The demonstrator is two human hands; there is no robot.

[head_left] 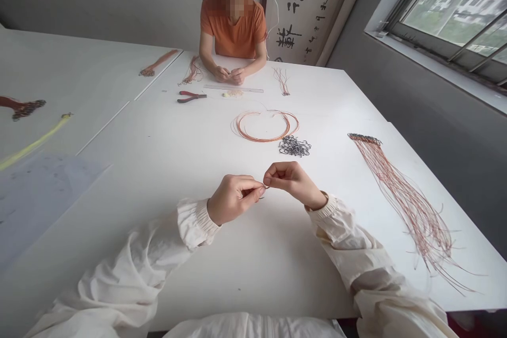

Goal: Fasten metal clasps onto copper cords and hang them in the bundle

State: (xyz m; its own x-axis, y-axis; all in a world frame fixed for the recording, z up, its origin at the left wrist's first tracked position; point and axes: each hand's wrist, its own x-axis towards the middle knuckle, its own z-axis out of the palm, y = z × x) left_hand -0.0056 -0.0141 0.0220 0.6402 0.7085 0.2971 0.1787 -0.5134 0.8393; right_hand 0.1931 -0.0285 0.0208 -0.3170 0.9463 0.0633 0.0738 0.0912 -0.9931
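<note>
My left hand [236,198] is closed in a pinch on a small fish hook [261,198], whose dark curved end shows under the fingertips. Meeting it tip to tip, my right hand [291,182] pinches what looks like a thin fishing line; most of it is hidden by the fingers. Both hands are above the white table [245,264]. Just beyond them lies a pile of dark fish hooks [295,146], beside a coil of orange fishing line [261,140].
A long bundle of hooks with lines [404,195] lies at right. Across the table sits a person in orange [233,37], near red-handled pliers [191,96], a ruler [233,88] and smaller line bundles [281,82]. At left are a yellow bundle [37,142] and a plastic sheet [43,200].
</note>
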